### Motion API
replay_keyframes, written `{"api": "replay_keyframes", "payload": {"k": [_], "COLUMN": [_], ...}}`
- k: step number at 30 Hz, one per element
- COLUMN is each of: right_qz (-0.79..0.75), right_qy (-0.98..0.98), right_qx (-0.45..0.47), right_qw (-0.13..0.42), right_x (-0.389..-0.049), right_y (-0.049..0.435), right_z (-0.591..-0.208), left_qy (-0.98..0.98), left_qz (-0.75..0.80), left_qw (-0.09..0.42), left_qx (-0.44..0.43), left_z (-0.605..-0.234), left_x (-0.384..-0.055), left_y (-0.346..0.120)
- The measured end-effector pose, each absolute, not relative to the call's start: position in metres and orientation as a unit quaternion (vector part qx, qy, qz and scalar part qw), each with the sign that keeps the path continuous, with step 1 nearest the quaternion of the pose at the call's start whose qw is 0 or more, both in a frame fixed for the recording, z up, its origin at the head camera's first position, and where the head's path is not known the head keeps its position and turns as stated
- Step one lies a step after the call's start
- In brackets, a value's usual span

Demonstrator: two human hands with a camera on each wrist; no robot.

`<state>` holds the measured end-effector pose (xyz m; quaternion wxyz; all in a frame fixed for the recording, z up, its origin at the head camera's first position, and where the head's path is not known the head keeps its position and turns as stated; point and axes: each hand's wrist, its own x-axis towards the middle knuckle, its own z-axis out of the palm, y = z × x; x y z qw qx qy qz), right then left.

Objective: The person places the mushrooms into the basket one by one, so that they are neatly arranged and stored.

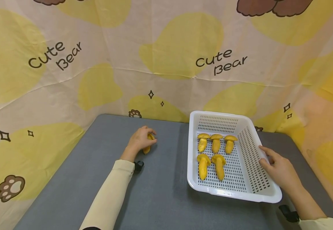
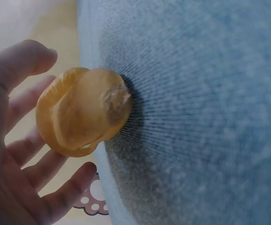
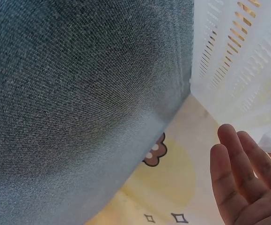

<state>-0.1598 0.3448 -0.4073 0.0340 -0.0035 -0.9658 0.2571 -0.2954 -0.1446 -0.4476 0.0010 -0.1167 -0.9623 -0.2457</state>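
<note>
In the head view my left hand (image 1: 141,139) is at a yellow mushroom (image 1: 147,149) lying on the grey table, left of the basket. The left wrist view shows this mushroom stem end first, its cap toward the palm; the fingers (image 2: 46,171) spread behind it and the thumb stands apart from it. My right hand (image 1: 282,171) holds the right rim of a white perforated plastic basket (image 1: 193,179), thumb over the edge. Below that rim, several straight fingers (image 3: 226,180) show in the right wrist view. Several yellow mushrooms (image 1: 216,145) lie in two rows inside the basket.
The grey table (image 1: 160,198) reaches back to a hanging cloth (image 1: 166,48) printed with yellow patches and "Cute Bear". Black bands (image 1: 139,166) are on both wrists. The basket stands on the right part of the table, near its right edge.
</note>
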Motion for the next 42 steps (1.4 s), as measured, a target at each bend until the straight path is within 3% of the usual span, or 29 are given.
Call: {"api": "replay_keyframes", "payload": {"k": [19, 42], "right_qz": [0.256, 0.259], "right_qy": [-0.966, -0.965], "right_qx": [-0.002, 0.004], "right_qw": [0.029, 0.031], "right_x": [-0.16, -0.161], "right_y": [0.345, 0.349], "right_z": [-0.404, -0.405], "left_qy": [-0.957, -0.947], "left_qz": [-0.268, -0.298], "left_qw": [-0.001, 0.022], "left_qx": [-0.11, -0.117], "left_z": [-0.448, -0.429], "left_x": [-0.299, -0.279], "left_y": [-0.146, -0.133]}}
